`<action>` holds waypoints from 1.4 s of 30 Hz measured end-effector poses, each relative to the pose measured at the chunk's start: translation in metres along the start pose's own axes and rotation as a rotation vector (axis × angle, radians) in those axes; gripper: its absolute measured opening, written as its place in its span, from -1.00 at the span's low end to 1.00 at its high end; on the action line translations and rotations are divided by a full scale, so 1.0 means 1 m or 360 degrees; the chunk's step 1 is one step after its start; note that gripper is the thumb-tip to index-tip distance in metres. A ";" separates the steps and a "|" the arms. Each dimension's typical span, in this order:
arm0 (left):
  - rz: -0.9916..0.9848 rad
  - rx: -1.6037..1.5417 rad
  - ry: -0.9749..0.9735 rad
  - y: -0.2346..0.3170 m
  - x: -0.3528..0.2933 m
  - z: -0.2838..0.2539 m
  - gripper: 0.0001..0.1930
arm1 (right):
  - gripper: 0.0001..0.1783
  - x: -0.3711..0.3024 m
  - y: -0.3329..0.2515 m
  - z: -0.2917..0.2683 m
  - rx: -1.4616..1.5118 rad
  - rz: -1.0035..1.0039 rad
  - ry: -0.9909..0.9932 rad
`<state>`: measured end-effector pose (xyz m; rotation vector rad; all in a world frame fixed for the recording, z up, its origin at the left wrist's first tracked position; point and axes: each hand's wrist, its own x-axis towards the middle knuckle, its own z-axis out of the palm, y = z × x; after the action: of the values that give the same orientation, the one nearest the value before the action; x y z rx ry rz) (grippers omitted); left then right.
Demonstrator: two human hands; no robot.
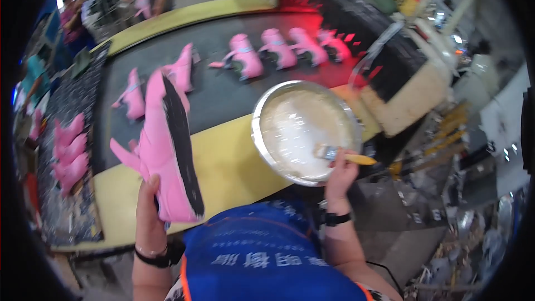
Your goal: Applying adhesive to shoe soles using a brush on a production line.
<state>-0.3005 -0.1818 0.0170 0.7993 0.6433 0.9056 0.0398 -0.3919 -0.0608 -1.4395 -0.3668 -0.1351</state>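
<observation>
Right grip point(341, 176) on brush point(360, 159), bowl point(264, 151) beneath

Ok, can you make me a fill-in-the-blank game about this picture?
The left hand holds a shoe coloured ____.
The right hand holds a ____ with a yellow handle.
The bowl is to the ____ of the held shoe.
The apron's main colour is ____.

Missing words: pink; brush; right; blue.

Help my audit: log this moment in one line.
left hand: holds pink shoe | right hand: holds brush over bowl | belt: more pink shoes
</observation>
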 end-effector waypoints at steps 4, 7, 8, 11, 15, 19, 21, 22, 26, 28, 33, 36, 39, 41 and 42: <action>-0.0335 0.0345 -0.0193 -0.046 0.029 -0.002 -0.43 | -0.88 -0.001 -0.002 0.000 -0.0028 0.0086 -0.0014; -0.0511 0.0566 -0.0015 -0.079 0.048 -0.030 -0.45 | -0.86 -0.002 -0.004 -0.001 -0.0045 0.0020 -0.0015; -0.0495 0.0556 -0.0031 -0.085 0.050 -0.044 -0.45 | -0.85 -0.002 -0.004 -0.002 -0.0094 0.0028 -0.0040; -0.0234 0.0756 0.0217 -0.089 0.056 -0.087 -0.51 | -0.85 -0.001 -0.003 -0.002 -0.0118 0.0045 -0.0073; -0.0133 0.0754 0.0283 -0.074 0.050 -0.138 -0.50 | -0.85 -0.001 -0.003 -0.001 -0.0055 0.0121 -0.0094; -0.0028 0.0797 0.0264 -0.048 0.036 -0.179 -0.49 | -0.85 0.000 -0.006 0.002 0.0029 0.0136 -0.0085; -0.0111 0.0798 0.0172 -0.037 0.031 -0.194 -0.45 | -0.84 0.002 -0.007 0.002 0.0070 0.0132 -0.0065; -0.0223 0.0796 0.0171 -0.034 0.029 -0.199 -0.40 | -0.83 0.003 -0.008 0.002 0.0145 0.0198 -0.0071; -0.0285 0.0930 -0.0075 -0.046 0.024 -0.195 -0.40 | -0.81 0.008 -0.011 0.005 0.0097 0.0239 -0.0050; -0.0364 0.1017 -0.0148 -0.058 0.019 -0.184 -0.39 | -0.80 0.009 -0.014 0.007 0.0079 0.0353 0.0004; -0.0322 0.1607 -0.0090 -0.065 0.046 -0.147 -0.50 | -0.81 0.010 -0.023 0.008 0.0142 0.0256 -0.0031; 0.0008 0.1876 0.0224 -0.047 0.045 -0.131 -0.27 | -0.83 0.015 -0.024 0.008 0.0129 0.0228 -0.0039; 0.0563 0.2171 0.0055 -0.045 0.020 -0.104 0.16 | -0.82 0.026 -0.022 0.011 -0.0109 0.0161 -0.0216; 0.0575 0.2701 -0.0127 -0.051 0.004 -0.086 0.18 | -0.81 0.033 -0.022 0.016 -0.0195 0.0160 -0.0258; 0.0423 0.2791 -0.0082 -0.051 0.004 -0.080 0.18 | -0.80 0.036 -0.023 0.017 -0.0354 -0.0027 -0.0372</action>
<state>-0.3377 -0.1715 -0.0694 2.4814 1.2765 0.3368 0.0638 -0.3732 -0.0259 -1.6778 -0.5693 -0.0206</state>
